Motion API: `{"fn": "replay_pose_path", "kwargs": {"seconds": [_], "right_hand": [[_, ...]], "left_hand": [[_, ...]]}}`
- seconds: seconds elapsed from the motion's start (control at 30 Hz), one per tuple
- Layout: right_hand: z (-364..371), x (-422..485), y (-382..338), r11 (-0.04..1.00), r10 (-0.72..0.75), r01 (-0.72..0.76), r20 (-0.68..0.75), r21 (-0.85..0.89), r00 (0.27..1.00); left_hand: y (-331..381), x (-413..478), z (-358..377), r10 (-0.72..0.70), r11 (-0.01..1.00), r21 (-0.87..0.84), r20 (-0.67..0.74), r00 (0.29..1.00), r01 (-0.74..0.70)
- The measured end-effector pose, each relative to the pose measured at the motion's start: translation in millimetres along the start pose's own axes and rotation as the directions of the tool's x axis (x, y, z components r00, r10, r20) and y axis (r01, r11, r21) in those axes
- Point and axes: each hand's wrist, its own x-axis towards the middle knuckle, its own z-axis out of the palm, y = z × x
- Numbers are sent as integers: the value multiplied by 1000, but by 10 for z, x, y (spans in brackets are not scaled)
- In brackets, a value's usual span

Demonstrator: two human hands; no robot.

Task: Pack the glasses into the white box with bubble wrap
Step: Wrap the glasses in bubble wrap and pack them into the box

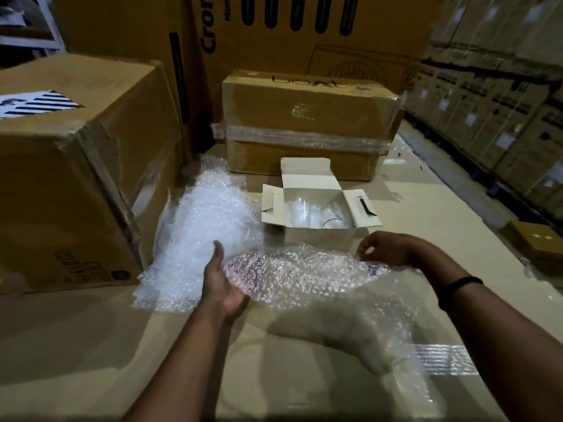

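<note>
Reading from left to right: a large cardboard carton (76, 166) stands at the far left of the pale surface (91, 330), and just beside it lies a heap of loose bubble wrap (207, 220). The left hand (222, 278) is extended with the palm turned inward, its grip apart and fingers straight, touching the left edge of a bubble wrap sheet (298, 275) spread across the near middle of the surface. Directly behind the sheet sits the white box (316, 236), upright with its flaps open; clear glasses (304, 213) are visible inside it, their number indistinct. Behind the white box lies a taped brown carton (307, 123), backed by taller cartons. The right hand (387, 248), with a black band (460, 284) on its wrist, has its grip clamped on the sheet's right edge, fingers curled in a pinch, just in front of the box's right corner. A small brown box (536, 239) rests at the far right, with stacked cartons (502, 102) beyond
</note>
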Motion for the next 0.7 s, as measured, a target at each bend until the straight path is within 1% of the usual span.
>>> {"fn": "replay_pose_path", "kwargs": {"seconds": [0.03,0.07,0.1,0.13,0.17,0.2,0.23,0.27,0.3,0.33,0.37,0.4,0.43,0.47,0.5,0.53,0.57,0.6,0.63,0.7], "right_hand": [[-54,18,58,998,36,-34,33,-48,999],[-94,34,92,994,72,-68,48,-86,996],[-115,86,141,988,90,-86,26,-130,996],[-112,152,185,974,118,-120,-18,-191,993],[-86,210,234,949,119,-144,-104,-279,987],[-48,236,264,916,83,-161,-219,-367,972],[21,252,278,894,4,-160,-350,-418,937],[116,245,276,901,-93,-130,-477,-413,874],[231,205,252,924,-181,-70,-591,-376,786],[346,141,215,949,-235,9,-686,-316,688],[480,84,193,963,-258,94,-764,-253,591],[612,7,174,971,-237,146,-808,-187,539],[759,-52,191,981,-175,165,-821,-100,544],[908,-101,228,988,-92,153,-792,2,604],[1055,-139,284,992,-13,101,-716,80,698],[1190,-160,359,995,34,28,-601,93,798],[1312,-157,457,999,40,-26,-493,34,869],[1396,-144,556,998,27,-50,-403,-47,915],[1422,-130,633,993,4,-43,-338,-107,941],[1353,-100,748,988,-33,-10,-273,-154,961]], "left_hand": [[-47,9,71,19,998,64,-55,998,-15],[-112,33,114,69,988,145,-127,989,-50],[-197,20,159,138,968,234,-201,970,-89],[-290,1,188,200,942,313,-233,952,-121],[-407,-19,206,255,918,366,-249,934,-153],[-524,-56,229,309,893,410,-256,916,-186],[-629,-79,230,371,864,450,-261,891,-228],[-719,-100,215,436,827,498,-273,857,-262],[-785,-126,201,497,785,545,-271,825,-294],[-826,-114,148,532,761,565,-261,806,-319],[-850,-112,107,545,751,565,-238,804,-341],[-847,-117,61,543,735,585,-207,813,-342],[-844,-144,28,536,715,623,-195,822,-318],[-835,-172,14,531,683,667,-174,830,-297],[-837,-185,-12,539,665,676,-141,830,-317],[-830,-200,-4,542,680,637,-104,834,-362],[-831,-203,6,536,699,593,-62,842,-400],[-854,-206,13,528,706,577,-43,848,-411],[-887,-234,37,536,693,582,-23,844,-424],[-973,-257,49,550,661,601,18,835,-449]]}}
